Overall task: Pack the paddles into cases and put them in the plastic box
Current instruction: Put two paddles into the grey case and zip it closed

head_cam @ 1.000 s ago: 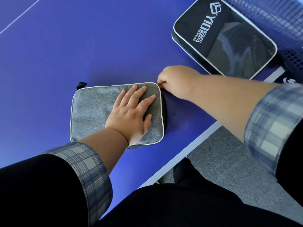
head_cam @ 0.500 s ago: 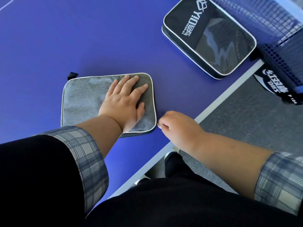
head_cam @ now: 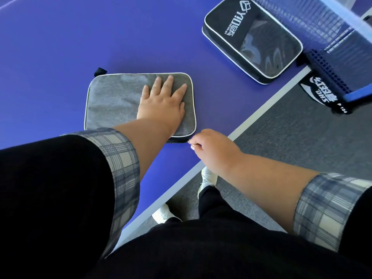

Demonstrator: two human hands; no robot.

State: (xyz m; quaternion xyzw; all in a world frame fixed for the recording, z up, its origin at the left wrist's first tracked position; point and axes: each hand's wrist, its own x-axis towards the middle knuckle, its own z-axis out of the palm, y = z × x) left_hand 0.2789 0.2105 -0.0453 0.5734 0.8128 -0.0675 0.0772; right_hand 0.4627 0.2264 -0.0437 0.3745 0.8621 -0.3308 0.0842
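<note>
A grey fabric paddle case [head_cam: 114, 101] with white piping lies flat on the blue table-tennis table [head_cam: 60, 41]. My left hand [head_cam: 163, 103] presses flat on its right half, fingers spread. My right hand [head_cam: 211, 148] pinches the small zipper pull at the case's near right corner, by the table edge. A black paddle case [head_cam: 251, 39] with white lettering and a clear window lies farther right, beside the net. No paddle shows; the grey case hides whatever is inside.
The net [head_cam: 330, 23] and its black clamp post [head_cam: 326, 93] stand at the upper right. The table's white edge line [head_cam: 251, 125] runs diagonally; beyond it is grey carpet [head_cam: 302, 141], where my feet stand.
My right hand has drawn the zipper pull from the case's far right corner down its right side to the near right corner. My left hand stayed pressed on the case.
</note>
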